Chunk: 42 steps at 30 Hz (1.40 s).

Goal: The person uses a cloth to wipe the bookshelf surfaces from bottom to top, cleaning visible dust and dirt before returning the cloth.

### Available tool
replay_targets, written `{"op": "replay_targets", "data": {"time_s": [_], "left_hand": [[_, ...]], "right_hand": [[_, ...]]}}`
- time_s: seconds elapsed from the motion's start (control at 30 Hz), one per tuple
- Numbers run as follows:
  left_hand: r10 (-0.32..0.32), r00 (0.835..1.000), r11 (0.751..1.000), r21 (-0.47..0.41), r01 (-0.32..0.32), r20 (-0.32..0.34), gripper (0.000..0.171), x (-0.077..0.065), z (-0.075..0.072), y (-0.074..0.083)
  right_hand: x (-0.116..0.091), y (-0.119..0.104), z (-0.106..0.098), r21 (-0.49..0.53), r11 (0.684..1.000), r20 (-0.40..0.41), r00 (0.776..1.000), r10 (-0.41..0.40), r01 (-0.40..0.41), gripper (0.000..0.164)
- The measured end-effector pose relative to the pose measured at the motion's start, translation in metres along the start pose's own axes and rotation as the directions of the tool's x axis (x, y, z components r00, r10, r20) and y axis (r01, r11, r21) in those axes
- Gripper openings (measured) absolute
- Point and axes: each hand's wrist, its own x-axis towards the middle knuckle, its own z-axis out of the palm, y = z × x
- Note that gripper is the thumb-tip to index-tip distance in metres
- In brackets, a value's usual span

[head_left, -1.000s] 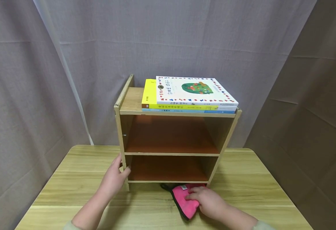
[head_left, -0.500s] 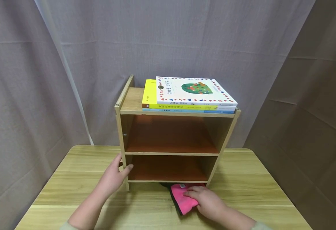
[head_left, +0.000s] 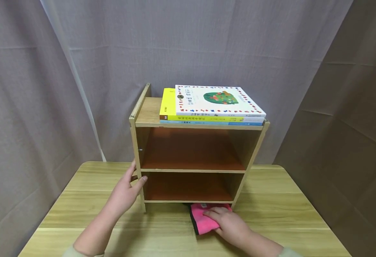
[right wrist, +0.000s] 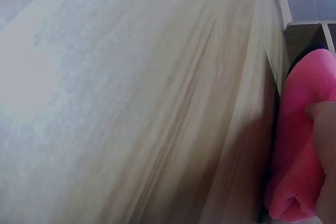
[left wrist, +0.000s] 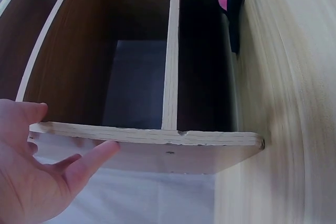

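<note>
A small wooden bookshelf (head_left: 194, 171) stands on the table. My left hand (head_left: 122, 196) grips its left side panel, the thumb on the inner side of the front edge and the fingers outside, as the left wrist view (left wrist: 31, 161) also shows. Low at the right, my right hand (head_left: 231, 226) holds a pink cloth with black edging (head_left: 201, 223) at the gap beneath the bottom board. The cloth's far part is hidden under the shelf. Seen from the right wrist, the pink cloth (right wrist: 302, 140) is bunched, with part of the hand over it.
A stack of books lies on the top board, a white one (head_left: 220, 100) above a yellow one (head_left: 167, 103) and a blue one. The wood-grain table (head_left: 78, 200) extends on both sides. Grey curtain (head_left: 110, 46) hangs behind, close to the shelf.
My right hand has pushed the pink cloth a little farther under the bottom board; less of it shows. My left hand has slid slightly up the side panel.
</note>
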Motion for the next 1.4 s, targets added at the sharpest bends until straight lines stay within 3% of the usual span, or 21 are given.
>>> {"op": "replay_targets", "data": {"time_s": [0.27,0.6,0.97,1.4], "left_hand": [[-0.019,1.0,1.0,-0.005,0.019,0.007,0.073,0.001,-0.002,-0.001],[-0.015,1.0,0.999,0.041,0.016,-0.011,0.075,0.003,0.0,-0.003],[0.024,1.0,0.999,-0.027,-0.024,-0.005,0.072,0.004,0.004,-0.005],[0.036,0.999,0.999,0.011,-0.036,-0.006,0.073,0.004,0.004,-0.005]], "right_hand": [[0.006,-0.002,0.005,0.018,0.999,0.023,0.999,0.038,-0.038,0.041],[0.011,-0.007,0.012,0.017,0.999,-0.04,0.998,0.048,-0.047,0.035],[0.02,-0.02,0.016,0.081,0.992,0.004,0.995,0.099,-0.099,0.032],[0.034,-0.039,0.019,0.137,0.984,0.015,0.993,0.115,-0.115,0.034]]}}
